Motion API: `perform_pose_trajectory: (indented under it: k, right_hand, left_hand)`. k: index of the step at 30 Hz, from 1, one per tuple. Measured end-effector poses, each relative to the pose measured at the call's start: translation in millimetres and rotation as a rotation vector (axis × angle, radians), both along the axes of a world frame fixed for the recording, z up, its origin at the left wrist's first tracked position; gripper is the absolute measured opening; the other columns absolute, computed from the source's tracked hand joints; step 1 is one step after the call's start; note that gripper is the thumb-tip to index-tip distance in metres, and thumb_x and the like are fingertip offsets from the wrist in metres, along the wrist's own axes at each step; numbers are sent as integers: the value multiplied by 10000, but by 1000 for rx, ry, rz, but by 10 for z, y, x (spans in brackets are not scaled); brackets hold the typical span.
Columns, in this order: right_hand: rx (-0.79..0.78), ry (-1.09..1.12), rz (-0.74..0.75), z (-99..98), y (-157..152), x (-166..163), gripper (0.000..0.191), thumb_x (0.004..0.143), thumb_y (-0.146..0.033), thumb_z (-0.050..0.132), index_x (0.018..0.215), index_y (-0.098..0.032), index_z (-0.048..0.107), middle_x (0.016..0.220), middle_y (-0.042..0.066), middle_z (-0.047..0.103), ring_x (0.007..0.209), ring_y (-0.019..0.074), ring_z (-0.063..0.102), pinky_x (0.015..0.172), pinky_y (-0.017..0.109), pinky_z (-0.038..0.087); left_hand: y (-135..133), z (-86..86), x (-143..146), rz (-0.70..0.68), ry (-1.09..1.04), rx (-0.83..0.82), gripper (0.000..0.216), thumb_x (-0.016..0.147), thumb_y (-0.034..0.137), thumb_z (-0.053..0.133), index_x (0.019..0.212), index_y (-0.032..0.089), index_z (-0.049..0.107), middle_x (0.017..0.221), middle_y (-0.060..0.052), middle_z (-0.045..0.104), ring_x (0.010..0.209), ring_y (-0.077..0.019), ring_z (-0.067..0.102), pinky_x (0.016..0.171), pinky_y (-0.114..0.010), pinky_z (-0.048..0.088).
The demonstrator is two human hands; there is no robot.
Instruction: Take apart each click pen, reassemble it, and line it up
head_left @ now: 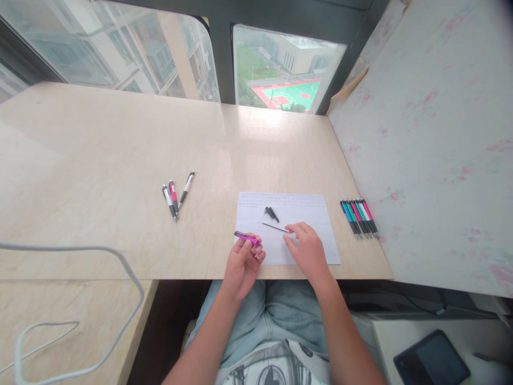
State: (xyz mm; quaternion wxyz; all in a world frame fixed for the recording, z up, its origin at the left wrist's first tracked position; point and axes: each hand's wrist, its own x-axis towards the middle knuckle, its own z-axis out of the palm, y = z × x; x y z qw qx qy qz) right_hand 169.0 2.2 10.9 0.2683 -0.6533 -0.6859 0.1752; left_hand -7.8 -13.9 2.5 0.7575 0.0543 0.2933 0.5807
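My left hand [244, 262] is closed round a magenta pen barrel [246, 237] with a dark clip, above the lower left part of a white sheet of paper [316, 219]. My right hand [306, 248] hovers over the right part of the sheet, thumb and index finger apart. Those fingertips are at the right end of a thin black pen refill [274, 228]; a small gap shows beside it, and a firm grip is not visible. Above the refill lie several small black pen parts [272, 214]. Handwriting runs along the sheet's top.
Three pens [173, 199] lie to the left on the pale tabletop [120, 139]. A row of several coloured pens [359, 218] lies right of the sheet, near the papered wall [433, 133]. A white cable [136, 278] loops at lower left. A dark tablet [433, 359] rests below right.
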Motion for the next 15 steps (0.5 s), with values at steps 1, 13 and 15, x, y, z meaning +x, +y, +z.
perform_pose_trajectory:
  k: [1, 13, 15]
  right_hand:
    - [-6, -30, 6, -31, 19, 17, 169, 870, -169, 597, 1013, -187, 686, 968, 96, 680, 956, 261, 618, 867, 400, 488]
    - [13, -13, 52, -16, 76, -11, 130, 920, -173, 549, 872, -204, 667, 931, 75, 672, 936, 252, 593, 816, 368, 481]
    - [1, 120, 85, 75, 32, 5, 120, 923, -179, 554, 877, -205, 662, 910, 60, 686, 882, 228, 607, 780, 346, 491]
  left_hand:
    - [3, 8, -5, 4, -19, -4, 180, 793, 233, 782, 931, 160, 693, 874, -27, 612, 667, -70, 508, 601, -196, 435]
    - [10, 7, -79, 28, -296, -65, 137, 819, 168, 734, 918, 159, 641, 822, 2, 557, 668, -79, 491, 593, -194, 439]
    - [11, 4, -81, 27, -309, -64, 143, 816, 164, 737, 920, 159, 639, 820, 4, 554, 667, -77, 491, 593, -191, 438]
